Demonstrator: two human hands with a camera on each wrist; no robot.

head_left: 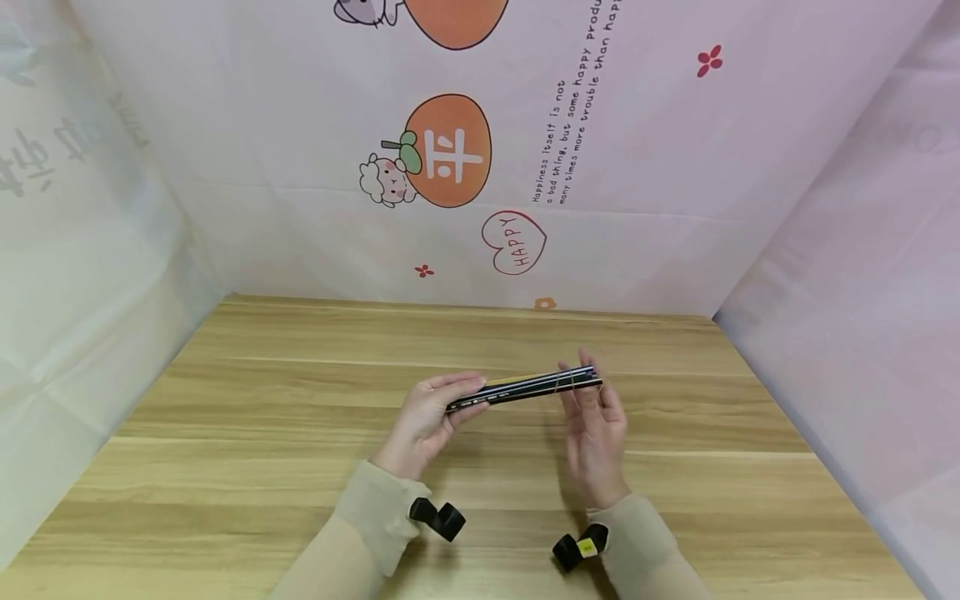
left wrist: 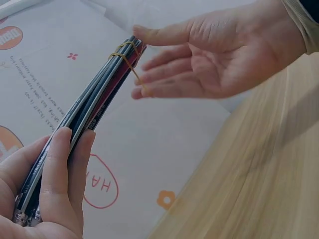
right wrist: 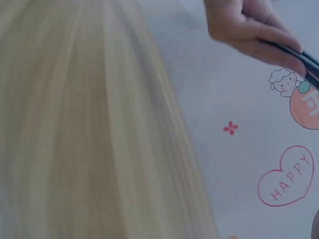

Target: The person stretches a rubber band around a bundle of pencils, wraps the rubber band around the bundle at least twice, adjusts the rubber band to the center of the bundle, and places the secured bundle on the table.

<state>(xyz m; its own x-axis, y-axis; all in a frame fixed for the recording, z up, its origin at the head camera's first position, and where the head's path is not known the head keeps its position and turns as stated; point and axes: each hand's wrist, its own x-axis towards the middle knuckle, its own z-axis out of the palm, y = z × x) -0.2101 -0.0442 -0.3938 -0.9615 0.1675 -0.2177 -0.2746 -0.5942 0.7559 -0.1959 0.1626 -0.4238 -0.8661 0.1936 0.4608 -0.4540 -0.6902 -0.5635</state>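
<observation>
A bundle of dark pencils (head_left: 525, 389), with a red one and a yellowish one among them, is held above the table, tilted slightly up to the right. My left hand (head_left: 427, 421) grips its left end between thumb and fingers. Near the other end, a thin yellow rubber band (left wrist: 135, 72) loops round the pencils and stretches out to a fingertip of my right hand (head_left: 597, 442). In the left wrist view the right thumb touches the pencils' tip, while its fingers are extended. The right wrist view shows only the left hand and part of the bundle clearly.
Under both hands spreads a wood-grain table (head_left: 285, 400). White printed cloth (head_left: 637, 167) hangs behind it and at both sides. A black wrist camera (head_left: 438, 518) sits at the left cuff, another black camera (head_left: 567, 552) at the right.
</observation>
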